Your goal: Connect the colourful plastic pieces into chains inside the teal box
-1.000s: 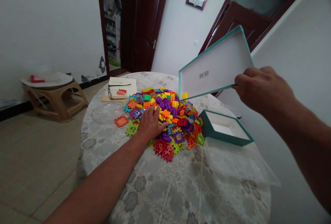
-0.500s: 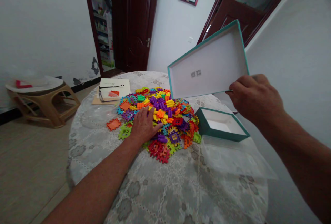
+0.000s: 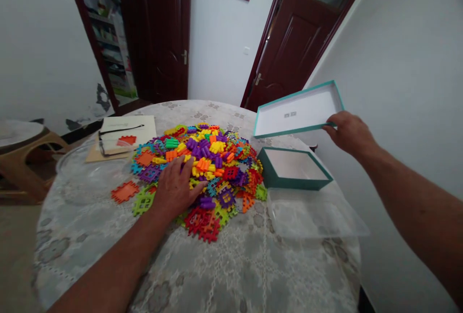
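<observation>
A heap of coloured plastic building blocks [image 3: 202,151], notched flat squares with small ribbed tubes on top, covers the middle of the table. My left hand [image 3: 177,185] lies on its near left side, fingers spread. My right hand [image 3: 349,132] pinches the near right edge of a teal-rimmed box lid [image 3: 300,108], its white inside towards me. The lid is tilted in the air above and behind a dark green open box [image 3: 289,183]. That box stands at the heap's right, white inside.
The round table [image 3: 238,274] has a patterned cloth. A clear plastic tray [image 3: 311,214] lies in front of the box, and a clear plastic cover [image 3: 90,173] at the left. Glasses [image 3: 121,132] and a red block [image 3: 126,140] rest on a notebook [image 3: 144,122]. A stool [image 3: 25,154] stands left.
My right hand has lowered the lid towards the table, behind the box. My left hand stays on the heap. The whole view has swung to the right.
</observation>
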A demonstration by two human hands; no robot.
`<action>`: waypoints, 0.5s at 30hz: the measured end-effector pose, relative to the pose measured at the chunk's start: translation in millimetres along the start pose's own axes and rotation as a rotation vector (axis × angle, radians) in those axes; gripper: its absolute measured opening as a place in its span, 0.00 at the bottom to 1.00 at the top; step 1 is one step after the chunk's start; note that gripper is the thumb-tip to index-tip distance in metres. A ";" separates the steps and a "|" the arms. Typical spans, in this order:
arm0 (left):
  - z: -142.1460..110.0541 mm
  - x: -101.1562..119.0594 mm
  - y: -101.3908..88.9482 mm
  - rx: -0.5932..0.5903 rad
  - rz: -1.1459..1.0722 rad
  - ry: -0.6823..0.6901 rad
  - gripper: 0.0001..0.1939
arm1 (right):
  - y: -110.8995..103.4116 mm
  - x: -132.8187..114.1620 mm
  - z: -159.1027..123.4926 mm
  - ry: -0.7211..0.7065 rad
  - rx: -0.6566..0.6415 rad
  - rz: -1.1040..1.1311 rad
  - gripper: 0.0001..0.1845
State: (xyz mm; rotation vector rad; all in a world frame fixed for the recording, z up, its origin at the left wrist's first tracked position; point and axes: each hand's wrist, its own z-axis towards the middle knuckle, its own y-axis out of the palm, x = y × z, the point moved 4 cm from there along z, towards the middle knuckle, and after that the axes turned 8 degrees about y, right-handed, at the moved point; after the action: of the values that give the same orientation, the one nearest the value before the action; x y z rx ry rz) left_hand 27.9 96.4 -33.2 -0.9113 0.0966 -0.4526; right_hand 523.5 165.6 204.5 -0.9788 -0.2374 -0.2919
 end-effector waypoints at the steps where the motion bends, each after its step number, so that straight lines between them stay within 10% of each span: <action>1: 0.2 -0.7 -0.3 -0.002 -0.003 0.004 0.38 | 11.9 10.2 3.4 0.005 -0.024 -0.014 0.13; 15: -0.6 -18.0 5.4 -0.038 0.051 0.057 0.36 | 166.4 96.4 -16.4 0.249 -0.249 0.365 0.10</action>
State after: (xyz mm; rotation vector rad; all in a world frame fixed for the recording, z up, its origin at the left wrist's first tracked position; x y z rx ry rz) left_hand 13.4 106.3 -39.7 -0.9310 0.1810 -0.4303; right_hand 672.5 226.0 97.7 -1.1977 0.2098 -0.1066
